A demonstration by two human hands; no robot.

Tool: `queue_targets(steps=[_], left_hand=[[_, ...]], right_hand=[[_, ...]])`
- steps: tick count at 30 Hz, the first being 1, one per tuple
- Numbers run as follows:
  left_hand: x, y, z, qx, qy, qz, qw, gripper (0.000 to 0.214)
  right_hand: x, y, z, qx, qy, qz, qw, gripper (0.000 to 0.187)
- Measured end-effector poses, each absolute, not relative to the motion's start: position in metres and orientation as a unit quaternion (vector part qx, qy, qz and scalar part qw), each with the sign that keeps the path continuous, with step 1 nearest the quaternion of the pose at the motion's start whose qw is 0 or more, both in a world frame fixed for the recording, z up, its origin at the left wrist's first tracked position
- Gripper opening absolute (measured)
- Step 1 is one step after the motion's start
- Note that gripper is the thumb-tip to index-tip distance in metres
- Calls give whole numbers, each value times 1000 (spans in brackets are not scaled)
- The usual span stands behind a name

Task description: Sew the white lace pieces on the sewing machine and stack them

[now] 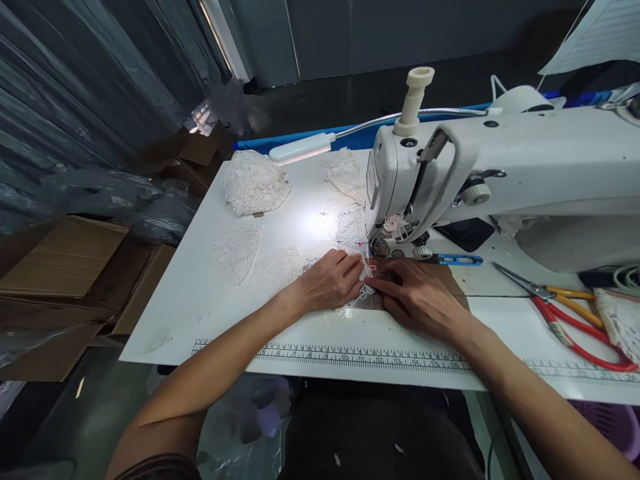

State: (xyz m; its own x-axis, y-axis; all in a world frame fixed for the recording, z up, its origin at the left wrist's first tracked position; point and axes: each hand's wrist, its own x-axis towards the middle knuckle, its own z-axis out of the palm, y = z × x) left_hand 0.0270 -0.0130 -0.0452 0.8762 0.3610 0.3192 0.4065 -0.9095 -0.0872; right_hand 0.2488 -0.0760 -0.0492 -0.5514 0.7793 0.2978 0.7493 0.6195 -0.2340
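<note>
Under the needle area of the white sewing machine [400, 173] lies a piece of white lace [367, 272]. My left hand [333, 279] has its bent fingers closed on the lace, just left of the presser foot. From the other side, my right hand [417, 293] grips the lace's near right edge at its index fingertip; its thumb is partly tucked beneath. More lace spreads out flat [280, 270] to the left of my left hand. The exact spot where the needle meets the fabric is too small to make out.
A bundle of lace [255, 183] and a flat lace piece [239, 252] lie on the white table [185, 300]. Blue thread snips [457, 260] and red-handled scissors [565, 323] rest at right. A lamp [303, 148] shines from behind. Cardboard boxes [65, 257] stand left.
</note>
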Motion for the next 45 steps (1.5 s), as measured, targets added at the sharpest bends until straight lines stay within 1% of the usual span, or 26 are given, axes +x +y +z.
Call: queue_targets(steps=[7,13,25,38,45], left_hand=[[30,-18,-41,-950,-265,-165,10,30],[31,4,-38,-967,-205,-145,-42,30],[31,-3,-46,-954,-245,-173,-11,32],[29,1,-51,-949,-250,-182,-52,32],[29,5,-49,-952,-243,-172,-64,31]], right_hand=[[247,-77,-49,-442,-879,29,179,35],[239,-79,-48,-474,-864,31,168,35],[238,-77,-52,-496,-850,21,176,33],[237,-76,-55,-501,-836,46,219,34],[238,-76,-57,-515,-826,63,223,34]])
